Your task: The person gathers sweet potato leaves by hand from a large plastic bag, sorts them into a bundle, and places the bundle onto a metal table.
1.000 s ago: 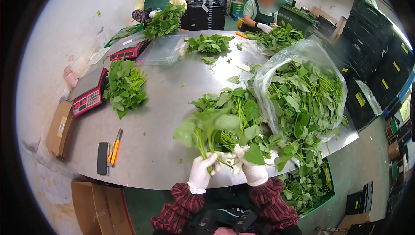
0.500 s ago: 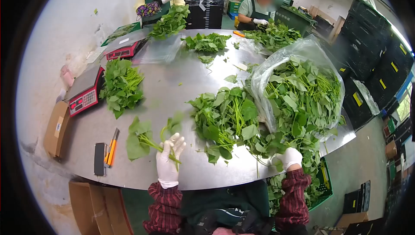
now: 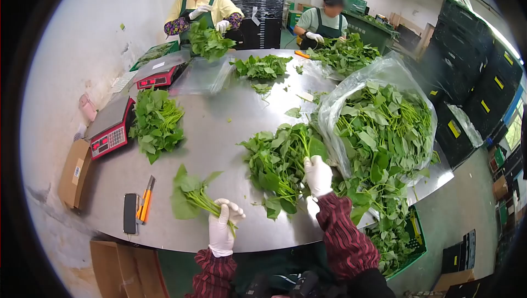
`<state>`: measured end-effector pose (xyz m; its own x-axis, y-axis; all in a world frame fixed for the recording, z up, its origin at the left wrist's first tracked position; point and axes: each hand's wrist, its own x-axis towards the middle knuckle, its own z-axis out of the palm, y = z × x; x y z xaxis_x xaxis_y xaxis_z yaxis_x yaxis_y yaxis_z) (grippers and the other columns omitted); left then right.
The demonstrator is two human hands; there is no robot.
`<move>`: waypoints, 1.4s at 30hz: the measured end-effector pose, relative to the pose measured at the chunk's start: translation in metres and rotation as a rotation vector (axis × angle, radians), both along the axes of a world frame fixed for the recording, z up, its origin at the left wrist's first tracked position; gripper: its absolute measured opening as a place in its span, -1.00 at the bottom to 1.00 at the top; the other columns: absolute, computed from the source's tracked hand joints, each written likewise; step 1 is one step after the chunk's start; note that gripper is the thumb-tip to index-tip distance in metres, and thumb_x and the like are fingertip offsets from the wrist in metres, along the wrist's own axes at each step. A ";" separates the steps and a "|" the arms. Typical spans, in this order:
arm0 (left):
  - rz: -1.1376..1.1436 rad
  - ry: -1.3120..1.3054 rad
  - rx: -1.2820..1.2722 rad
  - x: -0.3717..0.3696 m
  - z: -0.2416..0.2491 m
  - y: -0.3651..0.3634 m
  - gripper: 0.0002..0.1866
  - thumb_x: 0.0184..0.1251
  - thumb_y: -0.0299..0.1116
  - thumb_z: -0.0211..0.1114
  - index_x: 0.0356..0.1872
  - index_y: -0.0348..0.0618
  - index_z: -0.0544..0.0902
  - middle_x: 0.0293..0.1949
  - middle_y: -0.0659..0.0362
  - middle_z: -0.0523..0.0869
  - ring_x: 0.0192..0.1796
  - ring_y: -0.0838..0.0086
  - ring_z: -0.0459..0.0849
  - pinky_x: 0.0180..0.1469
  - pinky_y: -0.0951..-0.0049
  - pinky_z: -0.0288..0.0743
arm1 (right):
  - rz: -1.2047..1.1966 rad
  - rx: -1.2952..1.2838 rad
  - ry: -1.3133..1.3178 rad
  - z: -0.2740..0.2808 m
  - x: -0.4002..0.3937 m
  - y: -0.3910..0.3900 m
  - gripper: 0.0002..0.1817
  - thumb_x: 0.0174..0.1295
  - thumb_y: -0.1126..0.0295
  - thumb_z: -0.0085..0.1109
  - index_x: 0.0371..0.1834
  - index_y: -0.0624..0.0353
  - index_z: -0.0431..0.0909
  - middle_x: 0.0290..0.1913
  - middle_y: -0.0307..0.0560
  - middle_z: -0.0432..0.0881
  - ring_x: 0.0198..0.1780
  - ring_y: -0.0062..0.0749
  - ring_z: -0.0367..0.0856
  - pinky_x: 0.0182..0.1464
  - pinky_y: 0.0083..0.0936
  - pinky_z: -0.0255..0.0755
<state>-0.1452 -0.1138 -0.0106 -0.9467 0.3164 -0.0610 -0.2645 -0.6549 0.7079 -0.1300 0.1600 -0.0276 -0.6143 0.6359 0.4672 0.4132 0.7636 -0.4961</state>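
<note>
My left hand (image 3: 221, 229), in a white glove, is closed around the stems of a small bunch of leafy greens (image 3: 189, 195), whose broad leaves point away to the upper left. On the metal table, a loose pile of leafy greens (image 3: 277, 161) lies to the right of that bunch. At the pile's right side is my gloved right hand (image 3: 318, 176), its fingers closed on green stems there; the fingertips are partly hidden. Beside it, a large clear plastic bag (image 3: 336, 133) lies open, full of more greens (image 3: 384, 117) that spill over the table's edge.
At left stand two red scales (image 3: 110, 141), a bunch of greens (image 3: 156, 119), a phone (image 3: 130, 213) and an orange cutter knife (image 3: 145, 202). Two people (image 3: 203, 12) (image 3: 324, 21) handle greens across the table. A green crate (image 3: 418, 237) sits below its right edge.
My right hand has moved up and left from the bag's spilled greens to the pile. My left hand has shifted slightly right and down with its bunch. The person opposite now holds greens with both hands.
</note>
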 end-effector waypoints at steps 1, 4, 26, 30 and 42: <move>0.002 0.001 0.006 -0.004 -0.006 -0.005 -0.82 0.36 -0.30 0.16 -0.15 -0.13 0.43 -0.47 0.22 0.54 -0.52 0.56 0.51 -0.46 0.61 0.37 | 0.021 -0.306 0.190 0.041 0.013 -0.018 -0.72 0.19 0.20 0.21 -0.42 0.20 0.48 -0.63 0.01 0.56 -0.63 -0.19 0.55 -0.50 -0.35 0.40; -0.093 0.045 -0.175 -0.007 -0.015 -0.009 -0.86 0.37 -0.34 0.14 -0.18 -0.19 0.46 -0.53 0.24 0.51 -0.63 0.64 0.39 -0.65 0.68 0.18 | 0.171 -0.706 0.235 0.064 0.028 -0.026 -0.72 0.21 0.24 0.22 -0.43 0.24 0.45 -0.61 -0.19 0.55 -0.70 -0.57 0.45 -0.59 -0.57 0.32; -0.289 0.126 -0.170 0.042 0.009 0.062 -0.80 0.39 -0.29 0.13 -0.28 -0.24 0.55 -0.44 0.27 0.50 -0.53 0.66 0.40 -0.54 0.68 0.20 | 0.300 -1.198 0.369 0.029 0.082 -0.091 -0.78 0.31 0.36 0.09 -0.43 0.24 0.36 -0.53 -0.12 0.58 -0.65 -0.60 0.48 -0.58 -0.75 0.32; -0.130 0.131 -0.222 0.021 0.017 0.032 -0.75 0.44 -0.25 0.03 -0.35 -0.20 0.50 -0.43 0.24 0.49 -0.52 0.63 0.38 -0.51 0.65 0.22 | -0.100 -0.652 0.109 0.019 0.084 -0.019 -0.63 0.18 0.15 0.23 -0.43 0.28 0.42 -0.51 0.07 0.61 -0.58 -0.26 0.58 -0.47 -0.45 0.44; -0.057 0.048 0.113 0.008 0.013 0.013 -0.88 0.42 -0.32 0.07 -0.26 -0.14 0.43 -0.62 0.31 0.30 -0.59 0.61 0.23 -0.49 0.53 0.15 | 0.015 -0.025 -0.421 -0.023 0.009 -0.001 -0.51 0.20 0.02 0.09 -0.60 0.29 0.53 -0.60 0.17 0.58 -0.46 0.04 0.61 -0.34 -0.19 0.46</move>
<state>-0.1377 -0.1005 0.0020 -0.9277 0.3725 0.0227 -0.2717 -0.7159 0.6431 -0.1214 0.1595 -0.0502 -0.7578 0.6331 0.1579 0.5725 0.7612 -0.3048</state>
